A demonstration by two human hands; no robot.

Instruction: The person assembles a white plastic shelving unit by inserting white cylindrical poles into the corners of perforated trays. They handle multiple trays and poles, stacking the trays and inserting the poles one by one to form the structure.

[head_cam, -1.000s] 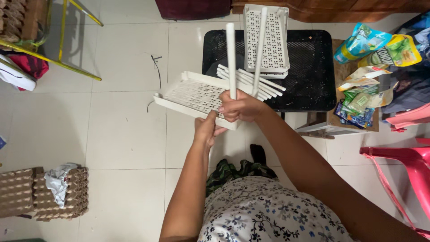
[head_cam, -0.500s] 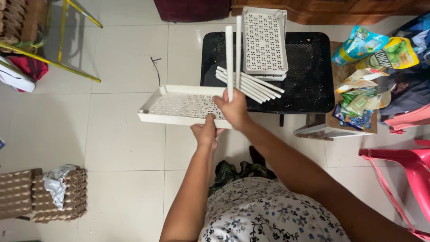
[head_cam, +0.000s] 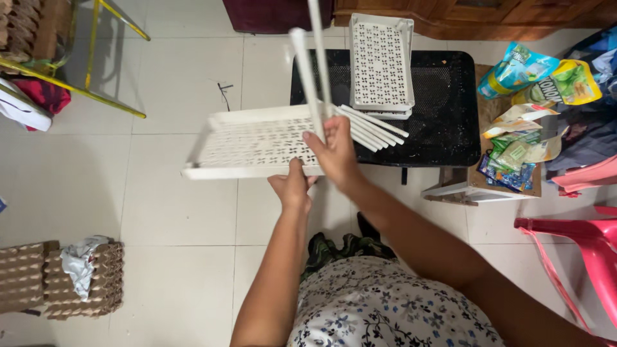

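At frame centre the left hand (head_cam: 292,187) grips the near edge of a white perforated plastic tray (head_cam: 250,142), holding it level above the floor. The right hand (head_cam: 335,153) is clenched around two white plastic rods (head_cam: 310,71) standing upright. Behind, upper centre, the black mesh desk (head_cam: 443,109) carries more rods (head_cam: 376,125) and stacked trays (head_cam: 382,61).

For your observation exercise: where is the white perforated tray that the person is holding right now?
In the head view, the white perforated tray is held level above the floor tiles, left of the black table, with the left hand gripping its near edge.
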